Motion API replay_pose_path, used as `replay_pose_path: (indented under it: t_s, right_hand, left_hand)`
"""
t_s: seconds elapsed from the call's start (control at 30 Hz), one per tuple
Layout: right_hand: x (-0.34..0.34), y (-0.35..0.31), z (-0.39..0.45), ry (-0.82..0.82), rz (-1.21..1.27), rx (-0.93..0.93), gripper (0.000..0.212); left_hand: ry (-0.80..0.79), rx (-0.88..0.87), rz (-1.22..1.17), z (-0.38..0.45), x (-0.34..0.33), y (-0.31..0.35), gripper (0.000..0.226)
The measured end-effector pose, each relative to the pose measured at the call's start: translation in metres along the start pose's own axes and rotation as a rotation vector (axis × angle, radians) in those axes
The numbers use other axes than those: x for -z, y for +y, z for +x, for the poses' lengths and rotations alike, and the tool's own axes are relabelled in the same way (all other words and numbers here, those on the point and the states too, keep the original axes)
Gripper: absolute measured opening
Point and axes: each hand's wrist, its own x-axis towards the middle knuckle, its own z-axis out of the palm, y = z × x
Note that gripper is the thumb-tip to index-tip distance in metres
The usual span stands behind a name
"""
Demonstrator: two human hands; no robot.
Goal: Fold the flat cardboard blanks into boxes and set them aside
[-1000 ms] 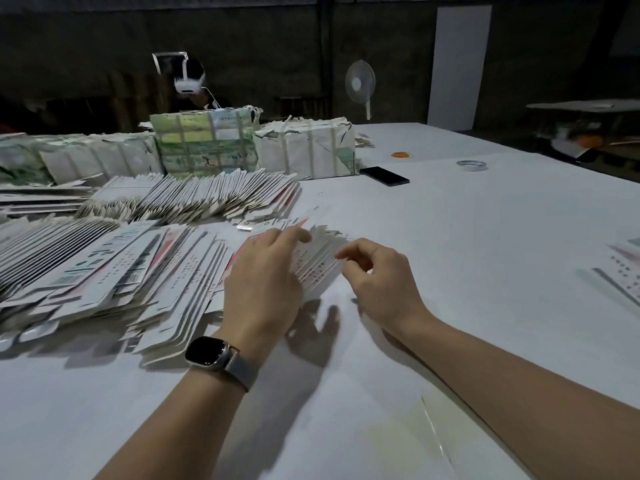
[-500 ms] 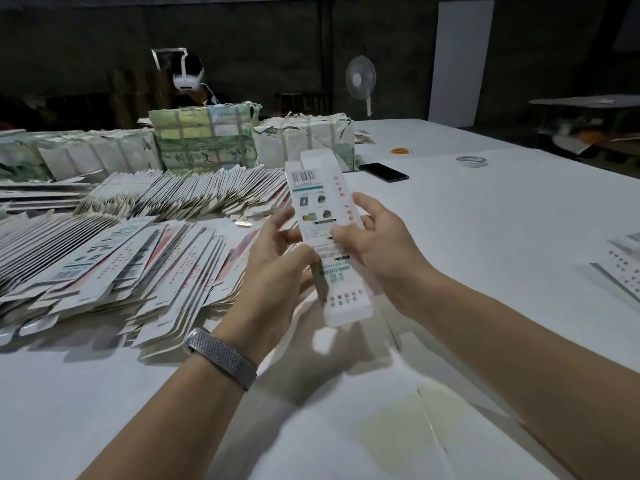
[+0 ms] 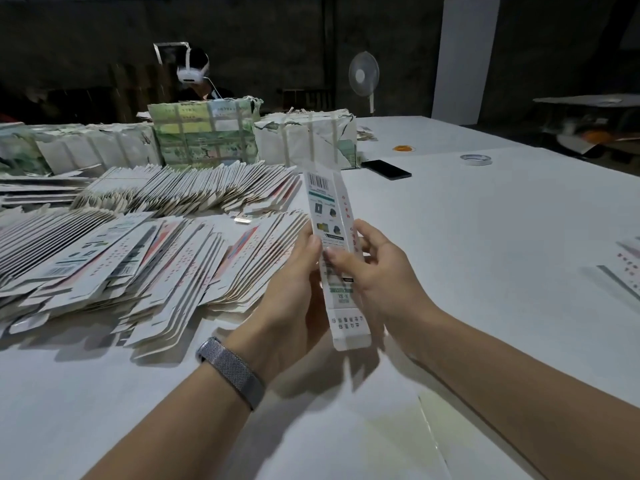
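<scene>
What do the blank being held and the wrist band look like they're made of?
Blank: thin printed paperboard, smooth white face; creases show along its length. Wrist band: looks like woven metal mesh, grey with fine texture, though fabric can't be ruled out.

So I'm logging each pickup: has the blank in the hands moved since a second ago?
Yes. The blank has come up off the fanned pile and now stands upright above the table, pinched by both hands.
</scene>
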Motion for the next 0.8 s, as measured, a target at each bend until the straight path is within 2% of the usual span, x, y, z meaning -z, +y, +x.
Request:
replay_pose_path:
  t_s: [0.13,0.3,0.4,0.57,0.63,0.7,0.8]
  right_hand:
    - [0.002,0.001,-0.002,0.001,0.043,0.002,0.038]
    - [0.002,0.002,-0.002,-0.003,0.071,0.001,0.028]
    - [0.003,0.002,-0.003,-0.015,0.098,-0.004,0.031]
    - [0.0,-0.001,-0.004,-0.065,0.201,0.006,0.034]
    - [-0.001,-0.001,-0.004,-0.078,0.209,0.007,0.041]
    - [-0.001,-0.001,-0.003,-0.054,0.181,0.014,0.04]
    - [0.003,-0.001,-0.002,-0.009,0.147,0.01,0.039]
  left_hand:
    - [-0.023,-0.003,-0.024,0.001,0.003,-0.001,0.032]
    - [-0.058,0.002,-0.017,0.003,0.006,-0.003,0.021]
    - [-0.067,-0.01,-0.015,0.005,0.009,-0.004,0.02]
    - [-0.065,-0.039,0.028,0.01,0.016,-0.004,0.038]
    - [-0.07,-0.04,0.008,0.012,0.018,-0.005,0.041]
    - [-0.093,-0.043,-0.051,0.013,0.019,-0.007,0.048]
    - [-0.095,-0.042,-0.064,0.014,0.018,-0.009,0.044]
